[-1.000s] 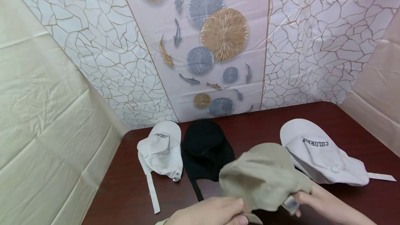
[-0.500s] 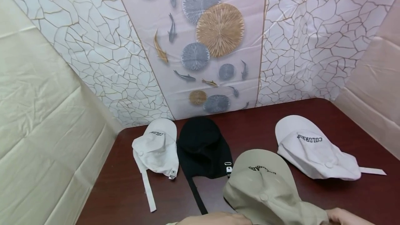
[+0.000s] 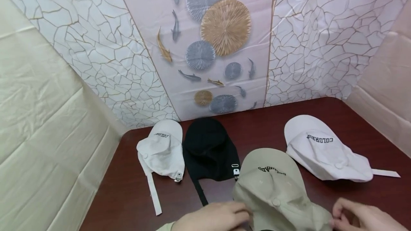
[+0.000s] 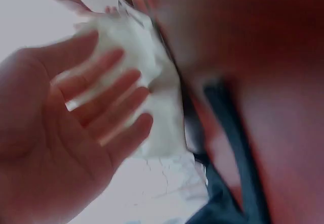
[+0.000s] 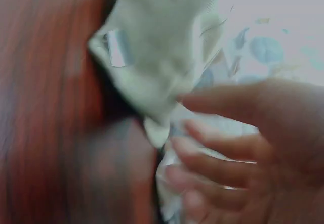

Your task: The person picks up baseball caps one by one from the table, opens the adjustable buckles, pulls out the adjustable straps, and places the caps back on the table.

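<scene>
A beige baseball cap (image 3: 273, 184) with dark lettering lies on the table at the front, brim facing the back wall. At its left side is my left hand (image 3: 213, 217), its fingers spread and fairly straight in the left wrist view; whether they touch the fabric I cannot tell. My right hand (image 3: 363, 216) is by the cap's right edge, with loosely bent fingers. In the right wrist view the thumb's tip (image 5: 190, 100) is at the cloth, but contact is blurred, and nothing is gripped. A metal buckle (image 5: 118, 48) shows on the cap's strap side.
To the left, a white cap (image 3: 162, 152) and a black cap (image 3: 208, 149) lie side by side, straps trailing forward. Another white cap (image 3: 327, 149) lies at the right. The dark red table (image 3: 257, 127) meets a patterned cloth backdrop (image 3: 208, 81) behind.
The beige cap, held up by both hands one second ago, has come down onto the table, brim away from me. Both hands have let go and stay at its sides.
</scene>
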### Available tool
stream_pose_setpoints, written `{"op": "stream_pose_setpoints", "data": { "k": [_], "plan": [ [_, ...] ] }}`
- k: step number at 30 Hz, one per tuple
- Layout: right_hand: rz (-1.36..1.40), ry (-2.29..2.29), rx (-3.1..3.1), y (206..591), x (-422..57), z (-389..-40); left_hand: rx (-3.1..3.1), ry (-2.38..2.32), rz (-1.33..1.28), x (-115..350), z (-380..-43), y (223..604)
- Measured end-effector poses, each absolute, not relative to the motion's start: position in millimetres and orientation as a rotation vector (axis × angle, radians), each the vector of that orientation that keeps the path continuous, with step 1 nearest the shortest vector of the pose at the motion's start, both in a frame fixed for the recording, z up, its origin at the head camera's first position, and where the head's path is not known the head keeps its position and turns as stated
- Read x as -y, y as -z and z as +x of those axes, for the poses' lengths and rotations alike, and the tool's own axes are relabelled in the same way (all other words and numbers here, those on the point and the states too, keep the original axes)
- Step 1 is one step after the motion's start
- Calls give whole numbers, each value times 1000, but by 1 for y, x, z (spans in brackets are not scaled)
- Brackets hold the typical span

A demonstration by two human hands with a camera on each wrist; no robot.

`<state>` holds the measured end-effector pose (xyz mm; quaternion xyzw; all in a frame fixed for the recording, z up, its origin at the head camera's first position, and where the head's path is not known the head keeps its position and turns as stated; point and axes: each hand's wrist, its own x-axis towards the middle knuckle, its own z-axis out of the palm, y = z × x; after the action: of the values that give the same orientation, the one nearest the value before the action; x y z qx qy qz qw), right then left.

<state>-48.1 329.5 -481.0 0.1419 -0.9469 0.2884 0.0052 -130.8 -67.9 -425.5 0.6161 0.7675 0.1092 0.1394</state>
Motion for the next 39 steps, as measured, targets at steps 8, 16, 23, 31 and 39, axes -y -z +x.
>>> {"op": "stream_pose_setpoints", "data": {
  "k": [8,16,23,31,39],
  "plan": [
    [435,-656,2772,466,-273,-53,-2335,-42,1678,44,-144,422],
    [466,-562,2953,502,-278,-62,-2226,162,1656,-3,-158,418],
    [382,-611,2946,471,-293,-96,-2191,274,1632,-29,-175,418],
    [406,-665,2990,459,-302,-136,-2459,-31,1410,-4,-199,425],
    [423,-648,2997,452,-303,-158,-2499,-228,1094,42,-220,433]
  ]
}}
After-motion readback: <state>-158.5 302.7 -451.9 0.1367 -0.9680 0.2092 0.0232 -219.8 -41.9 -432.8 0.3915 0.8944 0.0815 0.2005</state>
